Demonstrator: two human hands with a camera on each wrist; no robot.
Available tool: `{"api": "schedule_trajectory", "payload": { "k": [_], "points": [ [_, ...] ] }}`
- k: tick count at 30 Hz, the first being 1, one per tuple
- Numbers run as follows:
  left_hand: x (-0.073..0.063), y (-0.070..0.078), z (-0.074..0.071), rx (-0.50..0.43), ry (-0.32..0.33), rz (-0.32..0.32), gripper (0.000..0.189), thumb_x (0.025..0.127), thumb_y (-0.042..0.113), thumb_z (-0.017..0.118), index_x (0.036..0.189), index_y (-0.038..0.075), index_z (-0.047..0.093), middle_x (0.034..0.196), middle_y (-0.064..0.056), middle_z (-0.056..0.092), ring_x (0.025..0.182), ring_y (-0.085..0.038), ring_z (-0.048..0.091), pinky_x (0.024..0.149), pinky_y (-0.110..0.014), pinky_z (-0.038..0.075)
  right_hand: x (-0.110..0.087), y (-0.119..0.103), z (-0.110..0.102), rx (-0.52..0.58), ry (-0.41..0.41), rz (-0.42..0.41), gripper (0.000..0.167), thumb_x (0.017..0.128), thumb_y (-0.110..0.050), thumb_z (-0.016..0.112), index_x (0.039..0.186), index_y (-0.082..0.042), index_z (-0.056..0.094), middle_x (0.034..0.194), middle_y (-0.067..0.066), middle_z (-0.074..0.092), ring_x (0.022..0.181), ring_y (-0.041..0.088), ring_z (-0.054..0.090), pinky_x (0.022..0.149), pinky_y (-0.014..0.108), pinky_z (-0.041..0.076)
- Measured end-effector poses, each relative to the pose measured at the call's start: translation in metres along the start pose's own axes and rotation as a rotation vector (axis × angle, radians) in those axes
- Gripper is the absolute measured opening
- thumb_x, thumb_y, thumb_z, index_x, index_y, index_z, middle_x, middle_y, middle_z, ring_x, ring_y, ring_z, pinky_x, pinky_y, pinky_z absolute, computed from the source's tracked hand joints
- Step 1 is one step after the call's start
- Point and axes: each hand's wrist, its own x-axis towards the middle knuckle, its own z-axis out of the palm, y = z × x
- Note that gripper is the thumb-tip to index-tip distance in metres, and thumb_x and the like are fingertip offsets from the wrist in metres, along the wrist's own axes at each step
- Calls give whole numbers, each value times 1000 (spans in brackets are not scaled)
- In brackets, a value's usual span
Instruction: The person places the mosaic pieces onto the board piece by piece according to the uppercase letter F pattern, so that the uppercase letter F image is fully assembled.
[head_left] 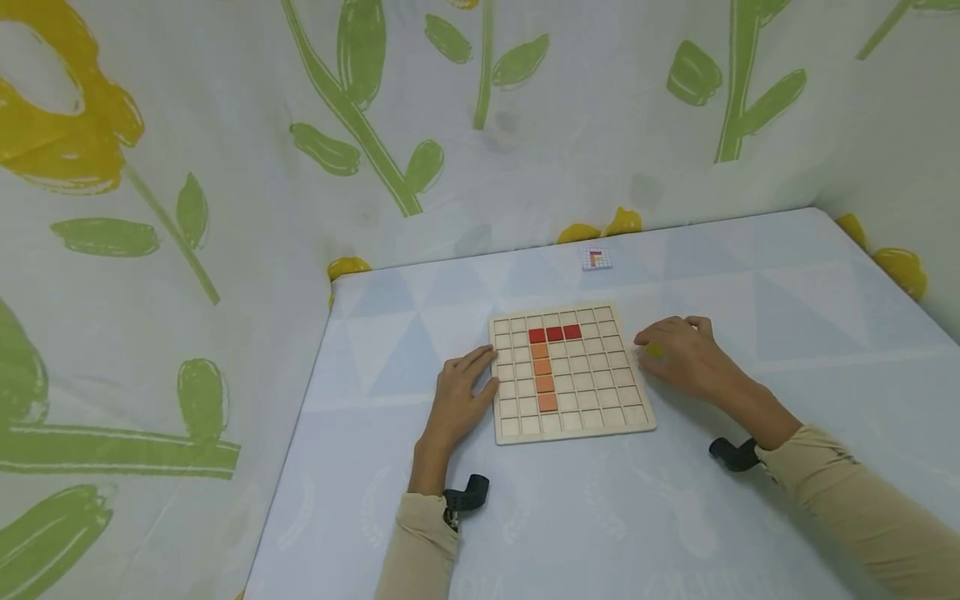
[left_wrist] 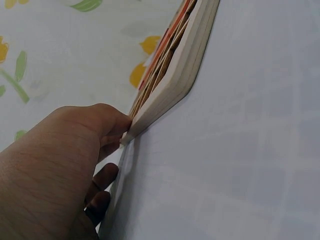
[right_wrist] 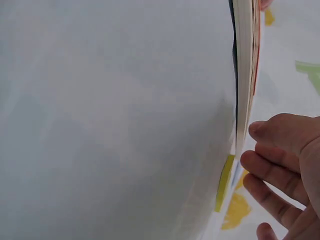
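A square wooden grid board lies on the table, its left edge touched by the fingertips of my left hand. In the left wrist view, the thumb of that hand meets the board's side, and other fingers are loosely bent below. Three red tiles form a row in the grid; several orange tiles run down from its left end. Just right of the board is my right hand, fingers spread and relaxed. A yellow-green tile lies by its fingertips, apart from them in the right wrist view.
A small card with a coloured grid pattern lies beyond the board, near the back edge of the table. Cloth walls printed with flowers and leaves rise behind and at both sides.
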Motion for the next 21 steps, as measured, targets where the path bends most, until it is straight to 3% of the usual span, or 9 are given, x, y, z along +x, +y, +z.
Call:
{"api": "schedule_trajectory", "payload": {
  "k": [11, 21],
  "points": [
    [-1, -1, 1, 12, -9, -9, 46, 98, 28, 60, 143, 20, 58, 150, 8, 48, 125, -22, 47, 105, -46, 37, -1, 14, -5, -72, 35, 60, 27, 85, -14, 78, 107, 1, 73, 109, 18, 71, 110, 38, 58, 95, 66, 26],
    [0, -1, 1, 8, -4, 1, 46, 98, 28, 60, 143, 20, 58, 150, 6, 48, 125, -23, 46, 105, -47, 36, -2, 18, -5, -68, 20, 117, 24, 82, -15, 81, 98, 0, 72, 103, 17, 72, 107, 37, 59, 97, 69, 25]
  ]
}}
